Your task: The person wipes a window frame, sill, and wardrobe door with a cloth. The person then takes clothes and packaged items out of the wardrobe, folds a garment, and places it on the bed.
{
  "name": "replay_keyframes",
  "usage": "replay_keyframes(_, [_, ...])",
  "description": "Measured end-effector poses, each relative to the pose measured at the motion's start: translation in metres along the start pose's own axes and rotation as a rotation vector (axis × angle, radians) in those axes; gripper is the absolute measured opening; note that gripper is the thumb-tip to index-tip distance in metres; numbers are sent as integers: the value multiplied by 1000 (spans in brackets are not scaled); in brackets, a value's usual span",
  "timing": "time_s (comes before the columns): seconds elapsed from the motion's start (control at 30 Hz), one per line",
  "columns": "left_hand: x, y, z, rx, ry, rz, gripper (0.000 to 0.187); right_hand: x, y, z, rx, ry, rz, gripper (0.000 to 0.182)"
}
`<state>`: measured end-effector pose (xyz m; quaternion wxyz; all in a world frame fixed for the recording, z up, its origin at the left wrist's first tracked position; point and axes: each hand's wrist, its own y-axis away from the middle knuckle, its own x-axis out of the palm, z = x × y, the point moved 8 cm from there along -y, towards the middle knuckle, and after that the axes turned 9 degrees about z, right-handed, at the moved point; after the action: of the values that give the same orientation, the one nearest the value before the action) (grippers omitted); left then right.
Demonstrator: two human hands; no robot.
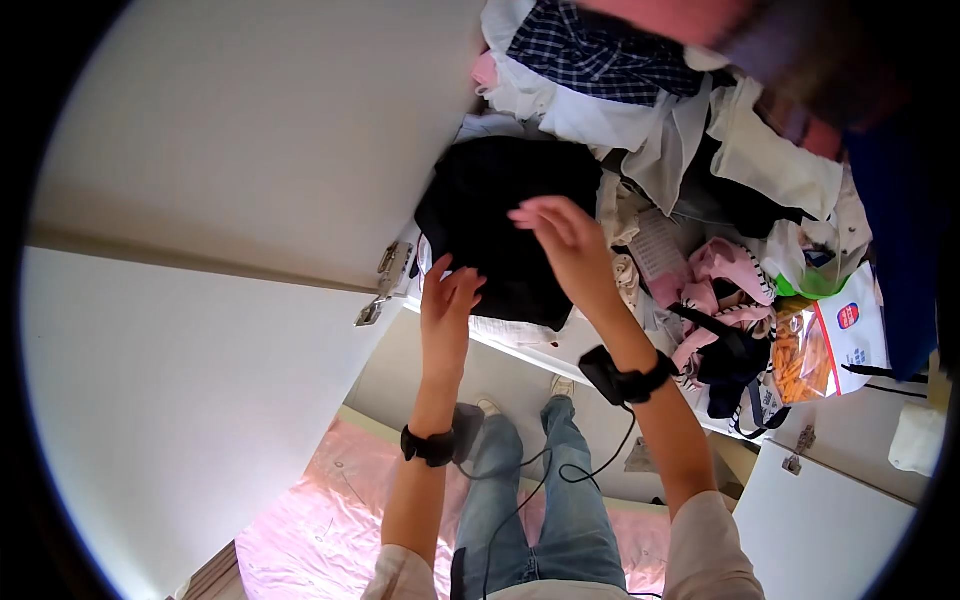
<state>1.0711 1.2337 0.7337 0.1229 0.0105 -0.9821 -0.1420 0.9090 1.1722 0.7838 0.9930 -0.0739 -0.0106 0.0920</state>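
A black folded garment (510,180) lies on the cupboard shelf (577,340), close to the hinged left door. My left hand (448,305) is over its near left edge, fingers spread and slightly bent, nothing between them. Above its right half is my right hand (570,245), fingers stretched toward the left and holding nothing. White cloth (515,330) shows beneath the black garment's near edge. Right of my right hand lie crumpled cream fabric (622,275) and a pink piece with striped trim (735,270).
Behind are piled white clothes (600,115) and a dark checked garment (600,50). A snack bag (803,350) stands at the right. White doors (190,390) with metal hinges (372,305) stand open on both sides. A pink bedsheet (320,510) lies below. Cables (545,475) hang from my wrist bands.
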Motion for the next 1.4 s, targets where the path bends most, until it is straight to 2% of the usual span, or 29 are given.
replay_keyframes(0.03, [0,-6,0,30,-67,-3,51,-9,10,5,39,233,-24,22])
replay_keyframes(0.13, [7,-26,5,0,-352,35,50,13,40,14,-103,695,70,35])
replay_keyframes(0.17, [5,-30,-6,32,-491,-32,44,20,47,-1,-89,691,123,44])
replay_keyframes(0.27, [-4,-51,-13,156,-476,10,34,46,59,-3,-80,634,145,51])
replay_keyframes(0.33, [-11,-47,-41,295,-553,-30,25,67,61,0,-113,679,159,52])
replay_keyframes(0.4, [-25,-43,-54,307,-570,-79,27,82,66,-2,-113,790,203,51])
replay_keyframes(0.5, [-12,-18,-68,397,-994,-94,33,91,75,-11,-84,848,254,49])
replay_keyframes(0.6, [15,18,-85,746,-1127,-173,42,79,90,-16,-64,776,290,49])
replay_keyframes(0.63, [14,17,-75,680,-1084,-50,48,66,97,-14,-35,753,178,51])
replay_keyframes(0.7, [43,19,-66,704,-1267,210,52,39,113,-11,22,711,-37,54])
replay_keyframes(0.73, [55,20,-61,717,-1354,336,54,31,117,-12,53,761,-77,56])
replay_keyframes(0.77, [58,14,-39,627,-1409,470,59,23,120,-14,82,810,-114,59])
replay_keyframes(0.87, [49,-1,-5,646,-1474,559,60,11,122,-21,83,982,-141,58])
replay_keyframes(1.03, [43,0,-5,576,-1488,573,69,10,117,-18,15,955,-172,47])
replay_keyframes(1.2, [36,-3,-6,556,-1595,549,78,1,123,-19,-8,650,-267,31])
replay_keyframes(1.33, [37,2,-19,647,-1567,478,68,-3,118,11,-3,542,-282,23])
replay_keyframes(1.4, [37,2,-31,688,-1439,443,66,-5,112,21,27,491,-248,24])
